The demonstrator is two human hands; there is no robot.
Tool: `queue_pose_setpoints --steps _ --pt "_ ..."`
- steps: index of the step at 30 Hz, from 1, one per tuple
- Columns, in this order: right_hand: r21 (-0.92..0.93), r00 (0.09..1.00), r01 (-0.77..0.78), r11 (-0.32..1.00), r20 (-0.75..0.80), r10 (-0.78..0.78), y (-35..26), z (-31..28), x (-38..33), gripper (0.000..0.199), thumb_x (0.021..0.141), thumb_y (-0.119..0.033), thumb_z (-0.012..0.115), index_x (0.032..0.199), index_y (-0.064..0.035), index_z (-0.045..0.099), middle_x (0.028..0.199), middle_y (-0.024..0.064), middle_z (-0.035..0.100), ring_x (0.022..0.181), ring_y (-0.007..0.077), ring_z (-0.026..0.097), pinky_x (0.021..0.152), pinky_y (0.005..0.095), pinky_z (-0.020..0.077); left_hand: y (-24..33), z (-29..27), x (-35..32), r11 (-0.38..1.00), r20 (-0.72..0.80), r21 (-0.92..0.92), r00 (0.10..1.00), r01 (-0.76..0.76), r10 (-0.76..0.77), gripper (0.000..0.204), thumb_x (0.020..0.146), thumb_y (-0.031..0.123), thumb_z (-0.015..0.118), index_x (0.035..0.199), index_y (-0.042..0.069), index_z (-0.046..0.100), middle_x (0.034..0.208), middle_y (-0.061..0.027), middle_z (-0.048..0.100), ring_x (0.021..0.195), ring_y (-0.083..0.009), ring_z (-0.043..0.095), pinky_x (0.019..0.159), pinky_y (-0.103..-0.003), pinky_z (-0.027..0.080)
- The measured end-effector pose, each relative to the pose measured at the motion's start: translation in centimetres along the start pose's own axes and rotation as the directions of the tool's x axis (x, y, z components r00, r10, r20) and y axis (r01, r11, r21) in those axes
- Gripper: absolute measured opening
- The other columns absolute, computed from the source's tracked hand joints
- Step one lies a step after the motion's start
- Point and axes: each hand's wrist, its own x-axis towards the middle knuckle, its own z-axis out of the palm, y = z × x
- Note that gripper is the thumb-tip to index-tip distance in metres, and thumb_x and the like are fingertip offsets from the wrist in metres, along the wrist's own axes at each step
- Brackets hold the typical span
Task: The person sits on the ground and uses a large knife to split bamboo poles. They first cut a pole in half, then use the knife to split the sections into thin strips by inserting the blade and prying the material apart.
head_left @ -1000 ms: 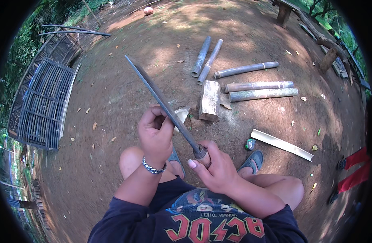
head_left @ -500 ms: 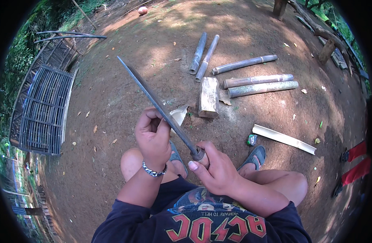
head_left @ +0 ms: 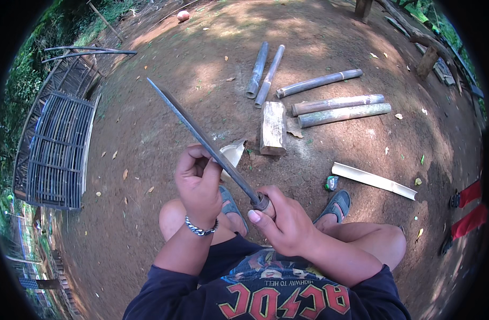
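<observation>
A long machete point(head_left: 201, 137) slants across the space above my lap, its dark blade pointing up to the left. My right hand point(head_left: 287, 221) is closed round its wooden handle point(head_left: 268, 209), just below a metal collar. Partway along the blade, my left hand point(head_left: 199, 181) pinches it between thumb and curled fingers; some fingertips are hidden behind the steel. Beyond the left hand, a pale curved piece point(head_left: 233, 154) lies on the ground, partly covered by the blade. A short squared wood block point(head_left: 273, 128) stands farther out in front of me.
Several bamboo poles point(head_left: 343, 116) lie around the block. A split bamboo half point(head_left: 375, 181) rests at right, near a small green-and-white item point(head_left: 331, 183) by my right sandal point(head_left: 336, 207). A bamboo-slat bench point(head_left: 58, 152) stands at left. Another person's red-clad legs point(head_left: 468, 210) show at far right.
The machete's tip has shifted slightly left and down, and my left hand has moved a little left with it. My right hand's grip looks the same. The whole view has tilted slightly.
</observation>
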Motion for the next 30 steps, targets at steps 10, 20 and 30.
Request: queue_pose_setpoints --steps 10,20,30 --pt "0.005 1.000 -0.006 1.000 0.009 0.006 0.1 -0.2 0.3 0.043 0.100 -0.034 0.055 0.120 0.0034 0.045 0.072 0.0165 0.065 0.074 0.0393 0.067 0.066 0.0466 0.0509 -0.1 0.0 0.4 0.999 0.019 0.026 1.000 -0.025 0.024 0.011 0.092 -0.008 0.057 0.097 0.001 0.057 0.092 -0.0009 0.060 0.078 -0.0056 0.060 0.069 -0.020 0.047" --pt "0.000 0.999 -0.035 0.999 0.027 0.035 0.1 -0.5 0.6 0.046 0.100 -0.035 0.056 0.121 0.0041 0.045 0.075 0.0174 0.066 0.075 0.0405 0.067 0.067 0.0472 0.0512 0.2 -0.2 0.6 0.999 0.056 0.043 0.998 0.002 -0.004 0.012 0.093 -0.003 0.060 0.104 0.001 0.058 0.093 -0.0015 0.060 0.076 -0.0051 0.058 0.063 -0.019 0.045" --pt "0.017 1.000 -0.024 1.000 0.002 0.024 -0.1 -0.8 1.4 0.043 0.099 -0.032 0.057 0.119 0.0049 0.048 0.072 0.0182 0.065 0.076 0.0411 0.067 0.067 0.0474 0.0492 5.5 -1.9 7.1 0.770 0.084 0.234 0.802 -0.593 0.592 0.044 0.101 0.034 0.053 0.126 -0.002 0.055 0.125 -0.0162 0.059 0.116 -0.0227 0.058 0.097 -0.037 0.046"
